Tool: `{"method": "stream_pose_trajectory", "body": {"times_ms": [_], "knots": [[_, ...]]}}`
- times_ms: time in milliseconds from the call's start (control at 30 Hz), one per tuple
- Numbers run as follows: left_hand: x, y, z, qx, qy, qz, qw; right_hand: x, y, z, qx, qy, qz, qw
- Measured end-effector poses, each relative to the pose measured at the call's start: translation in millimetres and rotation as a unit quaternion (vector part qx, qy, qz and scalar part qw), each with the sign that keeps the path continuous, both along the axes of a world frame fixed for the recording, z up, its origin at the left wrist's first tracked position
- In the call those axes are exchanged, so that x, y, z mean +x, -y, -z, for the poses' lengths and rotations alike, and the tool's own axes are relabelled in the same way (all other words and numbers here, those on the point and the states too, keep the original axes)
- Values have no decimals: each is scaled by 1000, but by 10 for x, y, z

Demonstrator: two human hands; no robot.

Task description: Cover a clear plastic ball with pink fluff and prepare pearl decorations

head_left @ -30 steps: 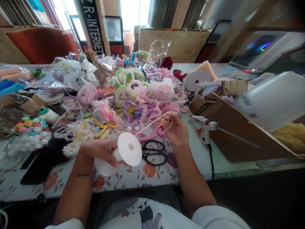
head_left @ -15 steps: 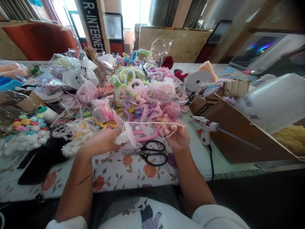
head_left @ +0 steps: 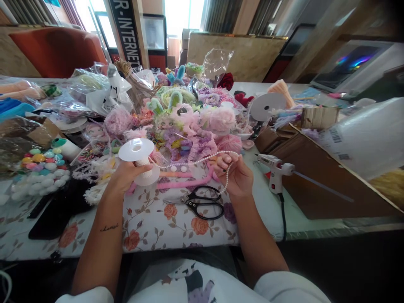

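Left hand (head_left: 120,179): grips one white spool (head_left: 144,150), now turned nearly upright. Right hand (head_left: 240,176): pinches one pearl strand (head_left: 195,162), lately taut, now sagging; apparently more slack to work with.

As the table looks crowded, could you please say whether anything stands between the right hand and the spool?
Nothing visible does; the bead strand alone spans from the right hand to the spool, while the scissors lie below that line.
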State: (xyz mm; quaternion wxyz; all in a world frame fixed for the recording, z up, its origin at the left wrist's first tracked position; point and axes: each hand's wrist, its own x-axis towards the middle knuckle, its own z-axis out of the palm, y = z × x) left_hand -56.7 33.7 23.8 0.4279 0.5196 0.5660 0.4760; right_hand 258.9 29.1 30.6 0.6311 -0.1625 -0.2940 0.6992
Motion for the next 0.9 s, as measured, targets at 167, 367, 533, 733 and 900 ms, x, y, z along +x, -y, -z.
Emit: {"method": "stream_pose_trajectory", "body": {"times_ms": [167, 367, 533, 733, 900], "knots": [[-40, 14, 69, -71, 45, 101, 991, 17, -37, 12, -23, -32, -12, 999], [109, -14, 103, -36, -74, 37, 996, -27, -44, 18, -41, -9, -2, 999], [162, -58, 68, 2, -197, -11, 980, -74, -49, 19, -69, 27, 0, 997], [-68, 249, -244, -62, -398, -21, 915, -126, -66, 81, -101, 60, -16, 993], [396, 586, -346, 238, -441, -7, 865, -201, -48, 124, -79, 72, -67, 992]]}}
